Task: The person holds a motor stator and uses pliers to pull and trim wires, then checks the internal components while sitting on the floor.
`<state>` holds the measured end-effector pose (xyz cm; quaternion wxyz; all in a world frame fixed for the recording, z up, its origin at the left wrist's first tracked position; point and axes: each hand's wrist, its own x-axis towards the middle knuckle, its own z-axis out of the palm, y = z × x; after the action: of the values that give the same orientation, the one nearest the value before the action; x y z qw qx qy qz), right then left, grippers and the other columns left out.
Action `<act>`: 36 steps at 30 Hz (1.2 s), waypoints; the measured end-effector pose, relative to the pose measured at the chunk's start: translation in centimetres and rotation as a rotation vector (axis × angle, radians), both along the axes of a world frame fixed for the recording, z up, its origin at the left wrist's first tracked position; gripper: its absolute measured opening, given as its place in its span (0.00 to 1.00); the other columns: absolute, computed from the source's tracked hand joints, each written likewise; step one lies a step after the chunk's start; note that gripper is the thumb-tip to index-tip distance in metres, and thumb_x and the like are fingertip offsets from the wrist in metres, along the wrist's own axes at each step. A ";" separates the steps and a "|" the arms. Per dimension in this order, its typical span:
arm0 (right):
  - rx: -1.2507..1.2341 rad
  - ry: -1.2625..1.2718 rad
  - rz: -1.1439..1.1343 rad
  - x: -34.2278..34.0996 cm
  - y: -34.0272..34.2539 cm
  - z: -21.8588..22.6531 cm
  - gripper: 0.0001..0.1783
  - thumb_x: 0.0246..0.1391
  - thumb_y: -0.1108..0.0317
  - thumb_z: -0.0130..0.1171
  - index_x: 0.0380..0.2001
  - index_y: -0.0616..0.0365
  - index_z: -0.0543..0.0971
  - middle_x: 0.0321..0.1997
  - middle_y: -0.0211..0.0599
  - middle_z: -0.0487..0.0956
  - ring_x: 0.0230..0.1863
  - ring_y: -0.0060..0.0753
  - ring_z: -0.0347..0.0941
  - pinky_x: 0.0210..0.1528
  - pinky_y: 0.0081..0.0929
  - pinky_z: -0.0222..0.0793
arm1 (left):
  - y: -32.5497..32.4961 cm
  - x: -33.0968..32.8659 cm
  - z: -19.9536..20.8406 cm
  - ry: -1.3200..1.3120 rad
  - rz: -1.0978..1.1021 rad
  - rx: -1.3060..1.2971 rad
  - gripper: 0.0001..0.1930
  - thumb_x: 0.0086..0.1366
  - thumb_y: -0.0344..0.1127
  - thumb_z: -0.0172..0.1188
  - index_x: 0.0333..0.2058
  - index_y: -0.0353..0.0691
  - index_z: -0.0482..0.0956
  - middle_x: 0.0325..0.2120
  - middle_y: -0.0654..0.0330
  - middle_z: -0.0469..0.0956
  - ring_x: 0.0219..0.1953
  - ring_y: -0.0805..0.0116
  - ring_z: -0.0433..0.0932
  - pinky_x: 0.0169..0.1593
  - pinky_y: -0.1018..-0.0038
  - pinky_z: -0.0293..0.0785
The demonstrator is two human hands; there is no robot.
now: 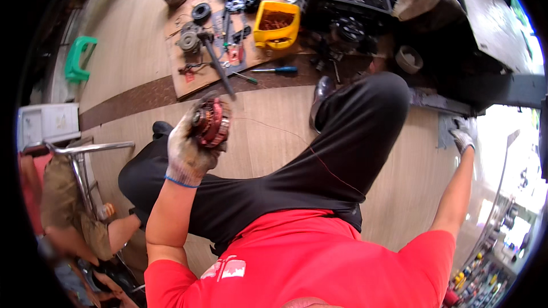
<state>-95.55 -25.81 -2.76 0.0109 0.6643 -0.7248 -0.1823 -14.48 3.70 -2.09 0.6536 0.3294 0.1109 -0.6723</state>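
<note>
In my left hand, in a stained white knit glove with a blue cuff edge, is a round copper-wound motor armature with reddish coils. The fingers are wrapped round it, partly hidden behind it. A thin reddish wire trails from near the armature, over my right thigh to my lap. My right arm is stretched far out to the right. The gloved right hand is beside a grey panel-like thing; its fingers are too small to make out, and I cannot tell whether it touches it.
Cardboard ahead bears a hammer, metal motor parts and screwdrivers. Behind it are a yellow container with copper-coloured scraps and a black crate. A green stool stands left. Another person's arm and a metal-framed chair are near left.
</note>
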 end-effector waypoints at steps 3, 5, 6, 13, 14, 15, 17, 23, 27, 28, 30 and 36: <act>-0.378 -0.414 -0.122 13.8 -2.8 1.3 0.30 0.59 0.50 0.62 0.62 0.50 0.75 0.55 0.49 0.80 0.57 0.39 0.75 0.58 0.35 0.69 | 1.8 0.4 1.7 -0.145 0.076 0.115 0.19 0.69 0.47 0.53 0.53 0.44 0.77 0.39 0.55 0.84 0.32 0.57 0.85 0.31 0.64 0.85; -0.695 -0.701 0.072 25.5 1.4 10.0 0.29 0.62 0.53 0.60 0.63 0.53 0.73 0.57 0.45 0.79 0.58 0.36 0.75 0.59 0.32 0.70 | 1.3 0.0 2.0 -0.145 0.025 0.079 0.20 0.69 0.47 0.52 0.54 0.44 0.77 0.39 0.57 0.84 0.30 0.60 0.84 0.28 0.67 0.81; -0.759 -0.816 0.221 31.2 4.1 13.1 0.28 0.63 0.55 0.59 0.63 0.54 0.72 0.58 0.43 0.79 0.59 0.34 0.75 0.59 0.31 0.71 | 1.0 -0.3 1.9 -0.155 0.010 0.050 0.21 0.69 0.47 0.52 0.54 0.44 0.76 0.40 0.58 0.84 0.30 0.60 0.83 0.27 0.67 0.80; 0.039 -0.918 1.278 55.1 12.7 13.1 0.35 0.45 0.63 0.70 0.59 0.57 0.74 0.58 0.48 0.77 0.59 0.55 0.74 0.61 0.44 0.70 | 1.0 -0.5 1.3 -0.164 0.000 -0.120 0.19 0.74 0.42 0.47 0.54 0.35 0.75 0.44 0.52 0.81 0.40 0.60 0.83 0.38 0.66 0.83; 0.134 -0.941 1.302 57.0 13.1 11.4 0.35 0.49 0.59 0.69 0.59 0.58 0.73 0.58 0.48 0.77 0.57 0.56 0.74 0.60 0.44 0.71 | 0.8 -0.9 1.5 -0.178 0.033 -0.099 0.19 0.74 0.41 0.47 0.54 0.34 0.74 0.44 0.52 0.81 0.41 0.59 0.83 0.41 0.65 0.83; 0.270 -0.936 1.321 58.8 13.1 10.5 0.34 0.53 0.53 0.67 0.59 0.59 0.73 0.57 0.49 0.76 0.56 0.57 0.74 0.59 0.43 0.71 | 0.6 -1.2 1.6 -0.187 0.067 -0.079 0.19 0.74 0.40 0.47 0.54 0.33 0.74 0.44 0.51 0.81 0.43 0.59 0.83 0.45 0.64 0.83; 0.255 -1.069 1.394 61.4 12.8 7.6 0.35 0.56 0.41 0.60 0.56 0.58 0.75 0.47 0.50 0.81 0.44 0.56 0.78 0.45 0.42 0.76 | 0.8 -1.1 1.4 -0.155 0.077 -0.157 0.18 0.74 0.37 0.47 0.54 0.30 0.72 0.45 0.49 0.80 0.45 0.57 0.83 0.51 0.60 0.82; 1.062 -0.911 1.001 65.2 11.8 8.2 0.22 0.57 0.53 0.65 0.47 0.59 0.82 0.34 0.38 0.83 0.32 0.27 0.76 0.35 0.29 0.73 | 1.3 -0.4 1.0 -0.184 0.065 -0.206 0.18 0.74 0.36 0.46 0.55 0.29 0.71 0.46 0.48 0.79 0.46 0.57 0.82 0.53 0.61 0.81; 1.103 -0.847 0.779 66.5 11.2 8.5 0.15 0.56 0.63 0.66 0.41 0.61 0.82 0.29 0.35 0.80 0.30 0.23 0.71 0.34 0.27 0.72 | 1.4 -0.2 1.1 -0.216 0.054 -0.190 0.19 0.75 0.37 0.44 0.55 0.28 0.70 0.45 0.47 0.79 0.45 0.57 0.82 0.51 0.61 0.81; 1.028 -0.876 0.892 66.4 10.8 7.5 0.14 0.56 0.63 0.66 0.41 0.61 0.82 0.29 0.36 0.80 0.30 0.24 0.71 0.36 0.27 0.72 | 1.4 -0.2 1.0 -0.239 0.044 -0.185 0.19 0.75 0.37 0.44 0.55 0.28 0.70 0.44 0.47 0.79 0.44 0.56 0.82 0.50 0.61 0.81; 0.817 -0.937 1.100 66.0 10.3 6.4 0.13 0.58 0.64 0.64 0.42 0.61 0.82 0.30 0.40 0.80 0.31 0.26 0.72 0.40 0.29 0.72 | 1.3 -0.3 0.7 -0.284 0.023 -0.175 0.20 0.76 0.38 0.43 0.56 0.28 0.69 0.44 0.46 0.79 0.43 0.56 0.82 0.48 0.61 0.82; 0.894 -1.115 0.855 65.8 9.4 6.2 0.13 0.59 0.69 0.62 0.46 0.61 0.81 0.36 0.37 0.83 0.37 0.19 0.75 0.43 0.24 0.73 | 1.3 -0.2 0.4 -0.253 0.030 -0.200 0.20 0.75 0.39 0.44 0.57 0.28 0.69 0.44 0.46 0.79 0.43 0.55 0.82 0.48 0.60 0.82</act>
<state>-29.71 -16.45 3.42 -0.5463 0.8168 -0.1686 -0.0771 -14.72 4.97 -1.72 0.7020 0.3431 -0.0350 -0.6232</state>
